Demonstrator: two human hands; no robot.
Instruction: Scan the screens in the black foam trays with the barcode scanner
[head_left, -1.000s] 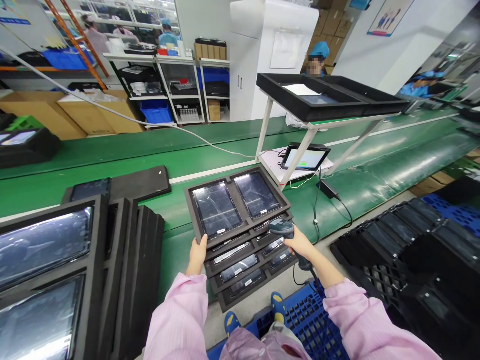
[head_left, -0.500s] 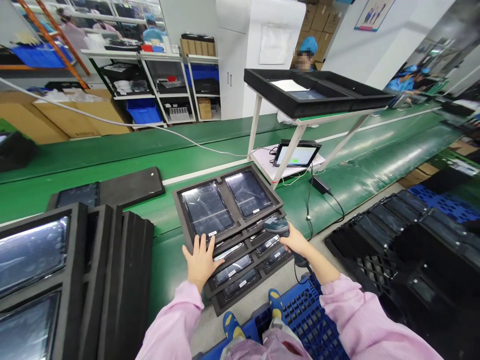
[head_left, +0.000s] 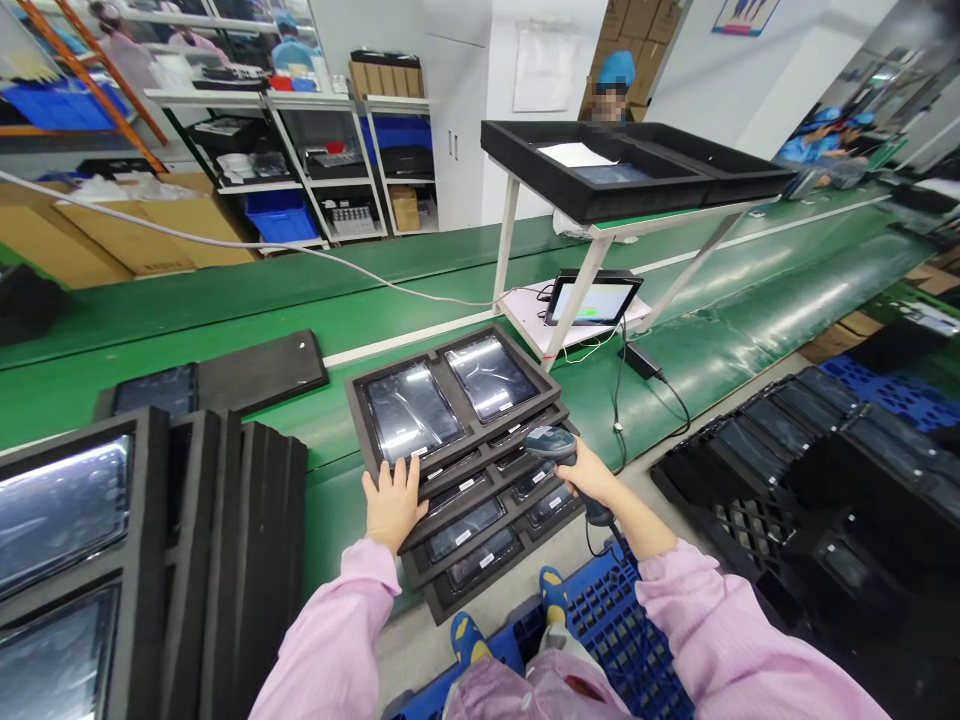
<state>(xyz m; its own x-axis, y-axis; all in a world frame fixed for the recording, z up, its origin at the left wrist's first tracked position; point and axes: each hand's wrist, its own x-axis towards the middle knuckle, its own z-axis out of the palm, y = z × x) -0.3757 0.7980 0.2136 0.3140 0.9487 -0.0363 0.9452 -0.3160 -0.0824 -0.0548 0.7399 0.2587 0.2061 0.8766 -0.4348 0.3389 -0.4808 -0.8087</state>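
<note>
The left hand (head_left: 394, 507), fingers apart, rests on the top tray (head_left: 454, 395), apparently steadying it; the right hand (head_left: 589, 472) clamps the scanner (head_left: 551, 443).

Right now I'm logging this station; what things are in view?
Fanned rectangular foam trays: several, grey, front centre
Glass screens: two, dark, in top tray
Pistol-shaped scanner: one, black, over lower trays
Leaning foam trays: several, grey, left
Long bench: one, green, across
Metal stand: one, white, on bench
Lit monitor: one, black, within stand
Plastic pallet: one, blue, bottom centre
Flat panels: several, black, right
Co-worker caps: several, blue, background
Left hand: one, bare, at top tray's edge
Right hand: one, bare, gripping scanner
</note>
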